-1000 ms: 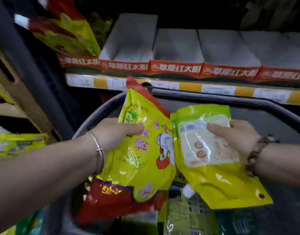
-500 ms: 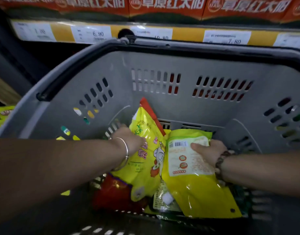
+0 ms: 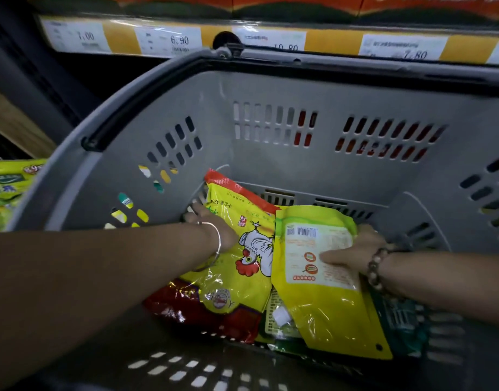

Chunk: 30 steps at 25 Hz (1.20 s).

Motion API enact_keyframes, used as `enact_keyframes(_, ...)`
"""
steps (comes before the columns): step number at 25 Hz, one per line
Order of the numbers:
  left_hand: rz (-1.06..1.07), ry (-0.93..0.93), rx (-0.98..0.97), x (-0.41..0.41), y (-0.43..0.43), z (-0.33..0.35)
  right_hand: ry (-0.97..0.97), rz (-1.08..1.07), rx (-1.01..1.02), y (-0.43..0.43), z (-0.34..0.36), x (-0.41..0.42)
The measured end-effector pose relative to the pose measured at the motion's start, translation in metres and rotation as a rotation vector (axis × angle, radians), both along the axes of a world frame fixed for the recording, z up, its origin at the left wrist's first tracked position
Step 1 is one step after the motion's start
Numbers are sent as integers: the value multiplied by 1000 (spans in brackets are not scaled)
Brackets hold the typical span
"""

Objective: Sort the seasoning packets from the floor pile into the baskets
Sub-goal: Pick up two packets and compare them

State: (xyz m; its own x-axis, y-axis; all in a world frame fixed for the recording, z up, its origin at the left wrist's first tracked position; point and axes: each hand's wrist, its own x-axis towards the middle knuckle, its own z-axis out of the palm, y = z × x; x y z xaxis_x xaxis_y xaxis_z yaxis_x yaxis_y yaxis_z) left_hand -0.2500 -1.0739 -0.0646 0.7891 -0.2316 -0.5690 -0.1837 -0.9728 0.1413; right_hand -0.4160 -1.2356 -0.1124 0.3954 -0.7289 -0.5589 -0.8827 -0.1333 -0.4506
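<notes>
Both my hands reach deep into a grey plastic basket. My left hand grips the left edge of a yellow packet with a rooster picture. My right hand pinches a yellow packet showing its white back label and barcode, thumb on the label. Both packets lie low, on top of a red packet, a spouted pouch and a dark green packet on the basket floor.
A shelf edge with yellow price tags runs just behind the basket, orange cartons above it. More yellow-green packets lie outside the basket at the left. A dark upright shelf post stands at the far left.
Both hands have carried the two yellow packets down from above the basket rim to the pile at its bottom. The view has tilted downward into the basket.
</notes>
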Motion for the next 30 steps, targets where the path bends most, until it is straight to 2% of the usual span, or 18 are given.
enact_keyframes(3,-475,-156,69,2,1,-4,53,402,-248,7,6,-3)
enact_keyframes(5,-785,-97,154,10,-1,-7,68,695,-276,13,6,-2)
enact_keyframes(8,-964,-13,388,15,-8,-14,161,867,-212,14,-1,-1)
enact_keyframes(11,-988,-56,510,3,-15,-29,219,884,-206,12,-5,3)
enact_keyframes(18,-1011,-141,596,0,-24,-43,253,791,-209,4,-16,38)
enact_keyframes(25,-1091,-54,632,3,-20,-5,303,879,-347,9,5,43)
enact_keyframes(27,-1097,-14,572,3,-20,21,195,911,-450,15,25,48)
enact_keyframes(30,-1045,-60,320,6,-11,72,-21,855,-576,25,75,66)
